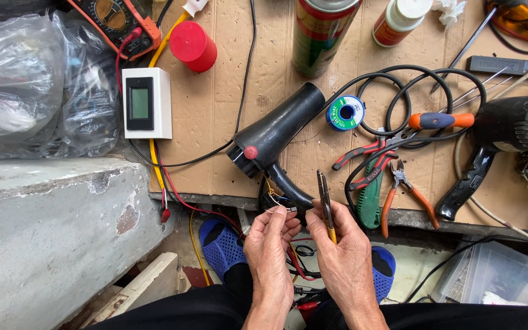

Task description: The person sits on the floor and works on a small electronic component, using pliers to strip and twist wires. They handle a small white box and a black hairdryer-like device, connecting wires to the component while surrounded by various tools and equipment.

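Observation:
My left hand (pixel 270 244) pinches thin bare wires (pixel 272 200) that come out of the handle of a black hair dryer (pixel 276 131). The dryer lies on a cardboard-covered bench (pixel 215 104), nozzle pointing up and right, with a red button on its body. My right hand (pixel 340 250) grips yellow-handled pliers (pixel 325 198), jaws pointing up, close beside the dryer's handle and the wires. Both hands hover just below the bench's front edge, above my blue sandals (pixel 221 244).
On the bench lie a white box with a small screen (pixel 146 102), an orange multimeter (pixel 117 21), a red cap (pixel 192 44), a spray can (pixel 322 33), a solder spool (pixel 344 113), red and orange pliers (pixel 401 189), a second black dryer (pixel 508 131). Plastic bags (pixel 38 85) and a concrete block (pixel 50 226) sit left.

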